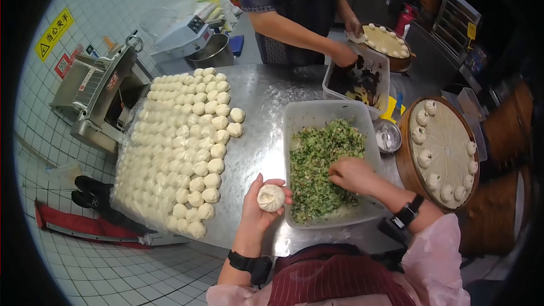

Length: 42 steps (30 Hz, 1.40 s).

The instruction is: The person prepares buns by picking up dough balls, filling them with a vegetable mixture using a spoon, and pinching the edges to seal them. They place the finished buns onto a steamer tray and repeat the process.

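In my left hand rests a round pleated bun, its swirled top facing up, with fingers and thumb curled around its sides. My right hand is over the plastic tub of chopped green filling. Its fingers are bent together at the surface of the filling, and what they hold, if anything, is hidden. To the left, many dough balls lie in rows on the steel table, partly under clear plastic film.
At right, a round steamer carries buns around its rim. A metal bowl sits beside the tub. Across the table, a co-worker has one hand in a tub of dark filling, near another steamer.
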Tool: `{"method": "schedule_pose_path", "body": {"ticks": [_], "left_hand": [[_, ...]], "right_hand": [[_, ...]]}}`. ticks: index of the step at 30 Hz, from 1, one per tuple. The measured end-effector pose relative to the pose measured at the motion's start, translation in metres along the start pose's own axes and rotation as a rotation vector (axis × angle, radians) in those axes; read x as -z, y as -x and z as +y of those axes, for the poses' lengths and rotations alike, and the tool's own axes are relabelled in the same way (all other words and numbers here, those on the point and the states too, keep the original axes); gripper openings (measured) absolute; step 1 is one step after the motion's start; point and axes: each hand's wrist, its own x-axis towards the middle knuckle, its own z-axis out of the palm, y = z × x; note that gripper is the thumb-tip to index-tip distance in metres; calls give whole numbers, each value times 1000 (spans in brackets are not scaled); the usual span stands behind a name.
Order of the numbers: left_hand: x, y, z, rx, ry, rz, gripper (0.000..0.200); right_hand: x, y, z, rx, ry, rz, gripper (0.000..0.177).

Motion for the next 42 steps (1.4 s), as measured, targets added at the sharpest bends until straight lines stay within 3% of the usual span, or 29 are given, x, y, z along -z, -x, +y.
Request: {"method": "schedule_pose_path", "body": {"ticks": [2, 12, 17, 20, 22, 23, 25, 26, 28, 31, 32, 34, 36, 38, 42], "left_hand": [[2, 2, 0, 28, -75, 88, 54], [12, -1, 5, 99, -114, 38, 54], [9, -6, 14, 167, -181, 28, 52], [3, -9, 18, 172, -220, 32, 52], [0, -11, 20, 145, -216, 30, 52], [-3, -11, 21, 142, -217, 30, 52], [-12, -11, 22, 142, -208, 44, 52], [-16, -14, 21, 138, -209, 43, 52], [-24, -18, 17, 146, -222, -4, 50], [-34, -24, 7, 163, -235, -21, 49], [-37, -27, 3, 159, -238, -20, 49], [-43, -30, -5, 212, -128, -18, 47], [-50, -30, -12, 213, -112, -11, 44], [-50, -31, -19, 249, -88, -18, 43], [-64, -24, -28, 262, -185, -37, 40]], "right_hand": [[-15, -21, 2, 15, 24, -21, 20], [-70, -81, 11, 63, 401, -8, 11], [-65, -90, 16, 77, 540, -85, 9], [-42, -87, 18, -81, 410, -101, 10], [-22, -78, 16, -190, 19, -38, 9], [-17, -74, 17, -188, 19, -36, 9], [-4, -67, 16, -329, -639, -14, 10], [2, -61, 12, -325, -637, -13, 10], [21, -45, -7, -332, -1011, -38, 12], [43, -19, -41, -255, -1056, 34, 12], [47, -10, -51, -250, -1057, 35, 12], [55, 6, -70, 24, -822, 162, 12], [64, 16, -82, 84, -720, 184, 12], [58, 24, -79, 332, -234, 327, 11], [53, 35, -78, 396, -61, 357, 16]]}}
